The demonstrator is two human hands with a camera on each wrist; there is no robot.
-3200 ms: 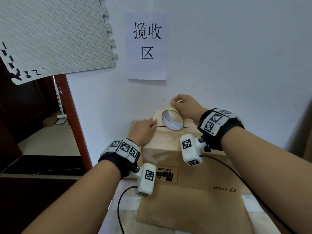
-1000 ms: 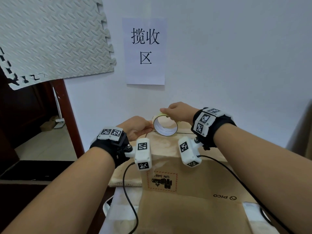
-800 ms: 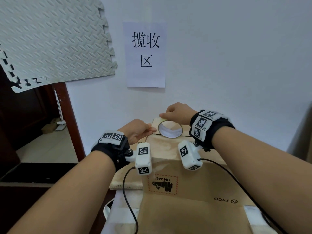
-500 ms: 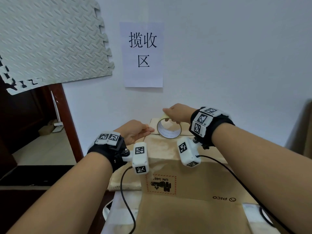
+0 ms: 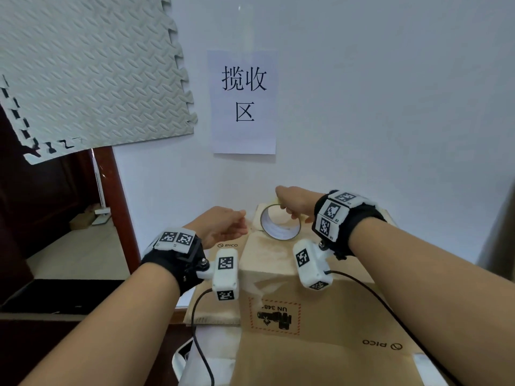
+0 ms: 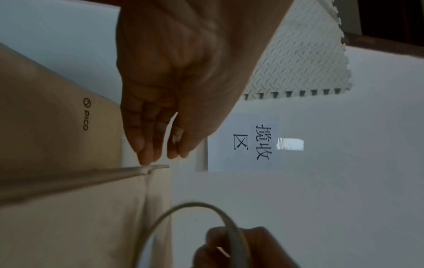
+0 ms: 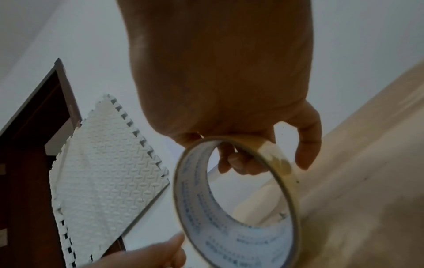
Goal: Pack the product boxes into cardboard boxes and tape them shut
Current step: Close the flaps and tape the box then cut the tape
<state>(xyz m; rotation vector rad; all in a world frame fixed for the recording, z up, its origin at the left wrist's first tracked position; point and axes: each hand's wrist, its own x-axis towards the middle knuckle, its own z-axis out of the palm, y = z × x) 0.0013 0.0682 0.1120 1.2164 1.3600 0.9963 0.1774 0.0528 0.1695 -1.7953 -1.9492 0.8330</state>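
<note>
The cardboard box [image 5: 292,274] is seen lying flat-topped against the white wall, its long axis running from the viewer toward the wall and its "PICO" print read from the wall side. Compared with a few seconds ago, when the left hand was pressed flat on the box's far left part, that hand is now lifted off the top and held at the box's far left corner. This is judged to mean that the strip along the top seam has been laid to the far edge and that cutting or tearing it at the box's far end is the step in hand.

The right hand [image 5: 295,203] is found above the far end of the box, its fingers curled through and round the roll of clear packing tape [image 5: 281,224], so that the roll is firmly gripped. The roll is stood on edge on the box's far end, its open core turned toward the viewer and slightly left, its axis lying roughly along the box's length.

The left hand [image 5: 223,225] is held relaxed, fingers nearly straight and close together, their tips just touching the box's raised flap edge in the left wrist view; nothing is gripped by it.
</note>
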